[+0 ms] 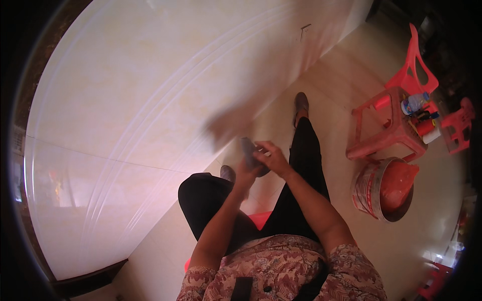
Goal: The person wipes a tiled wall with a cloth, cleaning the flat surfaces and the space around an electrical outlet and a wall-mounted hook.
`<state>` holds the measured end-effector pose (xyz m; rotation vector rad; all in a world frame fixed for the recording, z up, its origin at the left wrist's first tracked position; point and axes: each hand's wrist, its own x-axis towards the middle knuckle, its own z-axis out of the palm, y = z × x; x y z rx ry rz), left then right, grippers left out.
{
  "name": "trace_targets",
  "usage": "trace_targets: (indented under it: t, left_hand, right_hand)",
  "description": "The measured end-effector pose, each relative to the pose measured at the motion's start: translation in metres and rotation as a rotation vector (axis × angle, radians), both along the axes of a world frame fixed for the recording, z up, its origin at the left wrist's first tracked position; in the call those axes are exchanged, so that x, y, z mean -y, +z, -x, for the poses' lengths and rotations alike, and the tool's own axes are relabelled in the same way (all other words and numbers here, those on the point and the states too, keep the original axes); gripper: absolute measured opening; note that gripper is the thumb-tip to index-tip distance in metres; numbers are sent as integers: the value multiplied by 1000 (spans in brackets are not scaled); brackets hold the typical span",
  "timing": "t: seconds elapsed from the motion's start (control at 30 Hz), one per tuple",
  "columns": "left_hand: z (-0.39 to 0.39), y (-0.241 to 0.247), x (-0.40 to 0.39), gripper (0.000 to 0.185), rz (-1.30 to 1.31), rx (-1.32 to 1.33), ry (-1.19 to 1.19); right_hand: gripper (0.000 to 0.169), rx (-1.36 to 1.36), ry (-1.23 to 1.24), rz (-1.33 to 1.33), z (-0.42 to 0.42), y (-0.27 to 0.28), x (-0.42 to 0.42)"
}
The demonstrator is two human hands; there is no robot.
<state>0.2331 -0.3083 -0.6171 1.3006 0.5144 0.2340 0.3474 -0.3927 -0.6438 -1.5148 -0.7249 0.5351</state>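
Note:
Between my knees, above the floor, my left hand [247,174] is closed around a dark grey shoe-shaped item [248,148] that I cannot name for certain. It stands roughly upright, its narrow end towards the wall. My right hand [273,158] is at the item's right side, with bent fingers against its surface; whether these fingers grip it or only touch it is unclear. Part of the item is hidden behind both hands.
At the right, a red plastic stool [401,141] carries a plastic bottle [414,103] and several small things. Near it stand a bucket [371,190] holding a red plastic bag [395,186] and a red chair [414,71]. A pale glossy wall [150,94] runs along the left.

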Motion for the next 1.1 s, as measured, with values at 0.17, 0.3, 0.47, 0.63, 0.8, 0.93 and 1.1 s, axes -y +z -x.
trace_targets:
  t: [0.17, 0.3, 0.47, 0.63, 0.8, 0.93, 1.1]
  left_hand:
    - [7, -36, 1, 58, -458, 61, -54]
    - [7, -21, 4, 59, -183, 64, -42]
    - [3, -11, 3, 50, -178, 121, 20]
    - [5, 7, 7, 26, -597, 40, 204]
    - [6, 10, 11, 17, -586, 90, 171]
    - [5, 6, 12, 19, -640, 91, 193]
    - [4, -6, 12, 20, -585, 33, 226]
  right_hand:
    - [29, 27, -66, 46, 12, -9, -14]
    - [18, -672, -20, -219, -5, 0, 0]
    - [16, -841, 4, -305, -8, 12, 7]
    - [17, -900, -30, -360, -7, 11, 5]
    - [16, -802, 32, -310, 0, 6, 1]
    - [16, -762, 37, -294, 4, 15, 2]
    - [16, -731, 43, -284, 4, 8, 1]
